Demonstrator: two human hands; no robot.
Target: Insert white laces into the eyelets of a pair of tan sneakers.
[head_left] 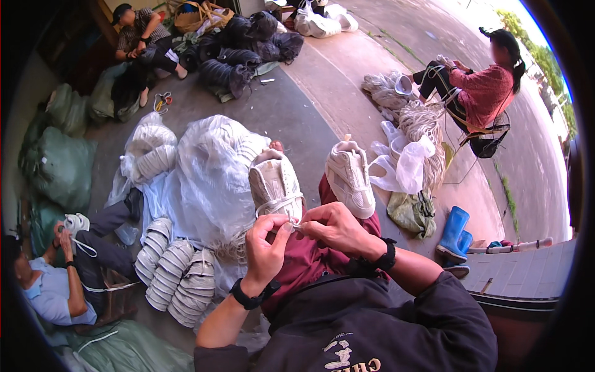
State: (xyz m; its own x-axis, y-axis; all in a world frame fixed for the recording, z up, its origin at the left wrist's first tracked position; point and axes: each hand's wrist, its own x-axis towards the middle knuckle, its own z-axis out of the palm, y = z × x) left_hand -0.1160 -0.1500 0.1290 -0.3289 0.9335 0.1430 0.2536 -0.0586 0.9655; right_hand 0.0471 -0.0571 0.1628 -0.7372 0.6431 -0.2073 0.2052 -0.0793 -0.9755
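Note:
My left hand (268,245) and my right hand (336,228) meet over my lap, fingertips pinched together on a white shoelace (294,224). That lace belongs to a white shoe upper (271,177) that rests just beyond my hands, its opening turned up and laces crossing its near end. Exactly how the lace runs between my fingers is too small to tell. To the right, a second white shoe upper (350,178) lies over my dark red trouser leg, laced, with neither hand touching it.
Left of my legs are stacked white shoe uppers (176,273) and a clear plastic bag (214,161) of more. Bundles of laces (421,127) lie right, near blue rubber boots (455,232). Co-workers sit left (59,279), far left (145,37) and right (483,93). Black bundles (238,59) lie behind.

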